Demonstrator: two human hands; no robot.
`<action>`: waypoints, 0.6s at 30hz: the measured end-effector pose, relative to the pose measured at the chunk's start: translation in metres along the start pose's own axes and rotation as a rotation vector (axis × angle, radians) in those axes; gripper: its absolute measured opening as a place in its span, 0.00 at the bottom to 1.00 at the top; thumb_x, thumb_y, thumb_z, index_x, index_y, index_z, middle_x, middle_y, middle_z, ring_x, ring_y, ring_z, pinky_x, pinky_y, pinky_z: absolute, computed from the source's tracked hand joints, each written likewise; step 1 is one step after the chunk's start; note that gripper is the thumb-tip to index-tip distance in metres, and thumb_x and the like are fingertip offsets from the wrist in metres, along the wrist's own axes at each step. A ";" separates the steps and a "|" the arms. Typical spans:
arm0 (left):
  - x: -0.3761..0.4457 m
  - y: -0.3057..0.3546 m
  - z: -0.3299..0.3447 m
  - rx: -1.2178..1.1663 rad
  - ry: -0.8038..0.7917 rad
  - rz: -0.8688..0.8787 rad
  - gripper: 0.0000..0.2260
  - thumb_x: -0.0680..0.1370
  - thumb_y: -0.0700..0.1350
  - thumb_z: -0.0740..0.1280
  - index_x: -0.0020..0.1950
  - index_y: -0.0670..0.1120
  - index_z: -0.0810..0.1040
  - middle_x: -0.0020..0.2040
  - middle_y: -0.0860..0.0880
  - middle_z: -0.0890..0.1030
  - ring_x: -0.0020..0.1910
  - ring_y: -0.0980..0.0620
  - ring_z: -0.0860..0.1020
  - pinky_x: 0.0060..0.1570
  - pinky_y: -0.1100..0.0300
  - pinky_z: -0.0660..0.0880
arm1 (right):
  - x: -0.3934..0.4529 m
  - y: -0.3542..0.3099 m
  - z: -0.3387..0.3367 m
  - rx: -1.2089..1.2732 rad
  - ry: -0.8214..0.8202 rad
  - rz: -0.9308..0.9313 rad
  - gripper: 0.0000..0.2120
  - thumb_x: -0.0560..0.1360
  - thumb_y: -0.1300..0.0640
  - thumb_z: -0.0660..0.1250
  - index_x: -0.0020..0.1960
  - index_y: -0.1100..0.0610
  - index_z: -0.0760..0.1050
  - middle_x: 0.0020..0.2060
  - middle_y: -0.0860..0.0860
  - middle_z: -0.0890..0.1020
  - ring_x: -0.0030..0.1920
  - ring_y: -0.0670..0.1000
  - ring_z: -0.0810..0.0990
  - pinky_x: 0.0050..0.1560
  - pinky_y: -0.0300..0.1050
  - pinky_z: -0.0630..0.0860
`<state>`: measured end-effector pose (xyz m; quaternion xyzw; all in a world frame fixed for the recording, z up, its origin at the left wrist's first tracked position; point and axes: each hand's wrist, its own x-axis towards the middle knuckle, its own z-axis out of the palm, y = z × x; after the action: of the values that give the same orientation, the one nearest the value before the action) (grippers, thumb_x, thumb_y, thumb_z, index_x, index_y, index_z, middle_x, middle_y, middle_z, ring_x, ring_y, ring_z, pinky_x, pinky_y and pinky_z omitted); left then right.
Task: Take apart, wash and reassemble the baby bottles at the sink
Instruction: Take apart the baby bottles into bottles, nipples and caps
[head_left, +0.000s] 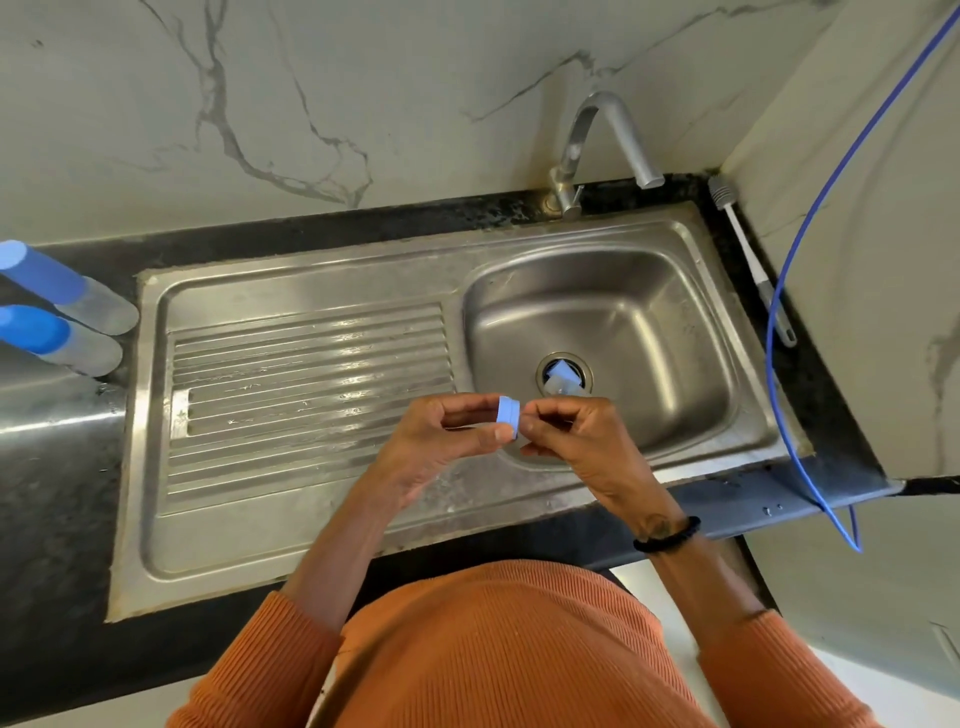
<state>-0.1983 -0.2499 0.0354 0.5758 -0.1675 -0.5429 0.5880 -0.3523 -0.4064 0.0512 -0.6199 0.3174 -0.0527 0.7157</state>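
A small blue bottle collar ring (508, 417) is held over the front edge of the sink basin (675, 332). My left hand (441, 441) pinches it from the left and my right hand (576, 441) grips its right side, where a clear part is mostly hidden by the fingers. A blue and clear bottle piece (562, 378) lies over the drain. Two assembled baby bottles (62, 291) (54, 340) with blue caps stand on the dark counter at the far left.
The steel drainboard (311, 374) spreads left of the basin. A tap (608, 145) arches over the basin's back. A bottle brush (750, 260) lies on the counter at the right, beside a blue hose (789, 270) hanging down the wall.
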 end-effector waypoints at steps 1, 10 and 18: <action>-0.002 0.000 0.001 0.017 0.007 0.011 0.23 0.71 0.47 0.82 0.64 0.48 0.84 0.59 0.48 0.86 0.60 0.49 0.84 0.60 0.57 0.81 | -0.001 0.001 0.001 -0.010 -0.003 0.002 0.09 0.76 0.60 0.76 0.56 0.59 0.85 0.49 0.54 0.88 0.49 0.56 0.88 0.52 0.47 0.85; 0.006 0.012 0.004 0.000 0.004 0.023 0.20 0.74 0.45 0.80 0.64 0.47 0.84 0.57 0.47 0.87 0.58 0.47 0.85 0.55 0.57 0.82 | 0.002 0.004 0.010 0.381 0.003 0.190 0.16 0.74 0.52 0.75 0.59 0.58 0.85 0.58 0.57 0.86 0.58 0.54 0.86 0.56 0.46 0.82; 0.021 0.011 0.007 -0.105 -0.007 -0.004 0.19 0.73 0.46 0.80 0.64 0.48 0.84 0.58 0.45 0.86 0.59 0.47 0.85 0.54 0.60 0.82 | 0.007 0.009 0.017 0.254 0.133 -0.009 0.10 0.80 0.55 0.70 0.59 0.56 0.85 0.56 0.54 0.86 0.57 0.55 0.86 0.54 0.46 0.83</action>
<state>-0.1916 -0.2736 0.0381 0.5426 -0.1399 -0.5542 0.6156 -0.3406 -0.3927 0.0407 -0.5208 0.3521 -0.1367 0.7656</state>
